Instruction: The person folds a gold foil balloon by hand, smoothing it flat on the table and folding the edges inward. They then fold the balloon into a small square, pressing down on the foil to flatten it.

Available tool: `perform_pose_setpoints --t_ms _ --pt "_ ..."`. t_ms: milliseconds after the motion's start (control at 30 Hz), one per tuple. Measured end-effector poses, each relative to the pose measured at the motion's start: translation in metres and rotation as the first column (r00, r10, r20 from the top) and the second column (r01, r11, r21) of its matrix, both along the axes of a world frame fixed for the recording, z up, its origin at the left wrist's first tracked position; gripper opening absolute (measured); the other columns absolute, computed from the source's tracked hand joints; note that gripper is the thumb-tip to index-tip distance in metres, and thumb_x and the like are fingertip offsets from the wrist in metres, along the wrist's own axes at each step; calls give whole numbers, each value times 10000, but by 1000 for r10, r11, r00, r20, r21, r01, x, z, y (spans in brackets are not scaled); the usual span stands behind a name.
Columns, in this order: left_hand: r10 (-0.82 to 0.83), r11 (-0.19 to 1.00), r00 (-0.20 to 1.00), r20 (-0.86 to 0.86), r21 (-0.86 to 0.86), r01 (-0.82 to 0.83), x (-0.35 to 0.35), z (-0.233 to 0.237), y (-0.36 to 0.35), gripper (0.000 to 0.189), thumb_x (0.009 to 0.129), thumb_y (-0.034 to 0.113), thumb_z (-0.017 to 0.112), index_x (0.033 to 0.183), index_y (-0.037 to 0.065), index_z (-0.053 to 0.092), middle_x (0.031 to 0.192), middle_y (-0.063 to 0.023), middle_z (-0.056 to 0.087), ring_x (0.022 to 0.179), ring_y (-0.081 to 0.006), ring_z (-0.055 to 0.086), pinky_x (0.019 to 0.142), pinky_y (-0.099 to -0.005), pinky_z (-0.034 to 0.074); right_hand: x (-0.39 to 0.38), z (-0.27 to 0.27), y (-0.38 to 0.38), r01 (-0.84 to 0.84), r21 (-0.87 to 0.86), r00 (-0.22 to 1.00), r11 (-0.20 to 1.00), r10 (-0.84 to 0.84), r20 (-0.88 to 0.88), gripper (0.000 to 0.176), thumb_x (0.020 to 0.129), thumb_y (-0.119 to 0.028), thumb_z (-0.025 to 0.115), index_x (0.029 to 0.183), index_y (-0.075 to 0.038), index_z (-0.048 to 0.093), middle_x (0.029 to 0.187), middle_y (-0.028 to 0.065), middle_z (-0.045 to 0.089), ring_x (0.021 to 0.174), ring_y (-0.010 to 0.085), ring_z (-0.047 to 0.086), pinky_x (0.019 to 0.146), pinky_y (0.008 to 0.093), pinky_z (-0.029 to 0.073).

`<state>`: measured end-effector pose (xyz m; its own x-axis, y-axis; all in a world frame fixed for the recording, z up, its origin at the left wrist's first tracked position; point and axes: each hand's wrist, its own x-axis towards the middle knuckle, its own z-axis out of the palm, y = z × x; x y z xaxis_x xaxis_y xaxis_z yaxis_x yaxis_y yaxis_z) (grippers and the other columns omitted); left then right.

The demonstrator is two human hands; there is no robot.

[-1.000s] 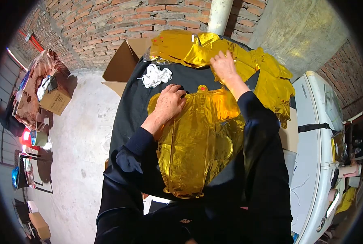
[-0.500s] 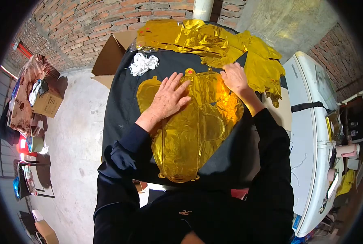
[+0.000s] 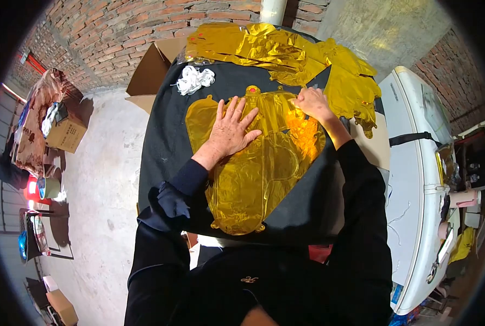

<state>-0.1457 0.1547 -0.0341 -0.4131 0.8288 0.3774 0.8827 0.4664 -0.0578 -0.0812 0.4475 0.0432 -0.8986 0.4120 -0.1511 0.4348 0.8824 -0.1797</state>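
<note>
A flat gold foil balloon [image 3: 242, 195] lies on the black cloth-covered table [image 3: 169, 157]. My left hand [image 3: 231, 129] rests flat on its upper left part, fingers spread. At the balloon's upper right edge, my right hand [image 3: 312, 102] is closed, with the fingers bent around the foil there; the fingertips are partly hidden. Below that hand the foil is crumpled and shines orange. A tab with a red dot [image 3: 252, 90] shows at the balloon's top, and small tabs stick out at its bottom end.
More gold foil balloons [image 3: 242, 46] lie piled along the table's far edge and right corner. A bundle of white string [image 3: 193, 80] sits at the upper left. A cardboard box [image 3: 152, 70] stands behind the table's left side, and a white freezer [image 3: 411, 179] stands to the right.
The whole view has shifted slightly. My left hand stays flat on the balloon with its fingers a little more spread. My right hand stays at the upper right edge, its fingers more tightly curled.
</note>
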Motion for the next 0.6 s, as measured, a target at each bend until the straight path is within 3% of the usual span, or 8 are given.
perform_pose_setpoints --t_ms 100,233,367,400,500,600 --pt "17 1000 1000 7 -20 -16 1 3 1 738 1044 693 348 1594 213 458 1641 -209 384 1572 -403 242 1256 -666 77 -2 -8 7 -3 -58 999 998 0 -48 422 906 -440 737 1096 -63 750 1226 175 713 1227 409 581 1035 542 421" --pt "6 1000 1000 24 -3 -6 5 8 2 748 1042 698 346 1598 208 448 1657 -202 360 1571 -411 240 1252 -673 75 2 -16 2 -31 57 993 998 38 -115 418 899 -409 738 1160 -82 723 1235 146 716 1234 403 576 1024 533 424" --pt "-56 995 993 101 87 47 18 21 -6 705 1044 645 432 1590 201 456 1649 -212 363 1564 -420 251 1258 -646 130 -2 -4 -3 0 36 1000 999 0 -6 386 903 -382 715 1127 -71 762 1264 139 714 1233 399 577 1020 530 423" --pt "-87 990 992 92 120 76 24 24 -13 678 1038 598 502 1580 192 468 1640 -218 370 1555 -426 265 1256 -623 180 -3 -5 0 -16 7 1000 1000 16 12 377 902 -367 704 1093 -49 775 1276 150 713 1233 396 577 1011 526 427" --pt "-149 986 972 180 105 131 51 45 -40 669 1030 579 535 1568 184 484 1632 -220 378 1545 -434 282 1251 -610 214 9 -17 4 -59 189 977 980 95 -191 383 915 -378 691 1145 -75 729 1213 147 696 1160 376 593 967 511 439" --pt "-158 987 962 221 42 152 76 49 -71 671 1028 583 538 1559 175 497 1632 -221 375 1541 -440 289 1249 -603 230 32 -17 -4 -90 359 918 929 217 -332 319 905 -361 728 1092 -104 699 1128 103 681 1104 344 597 904 500 454"
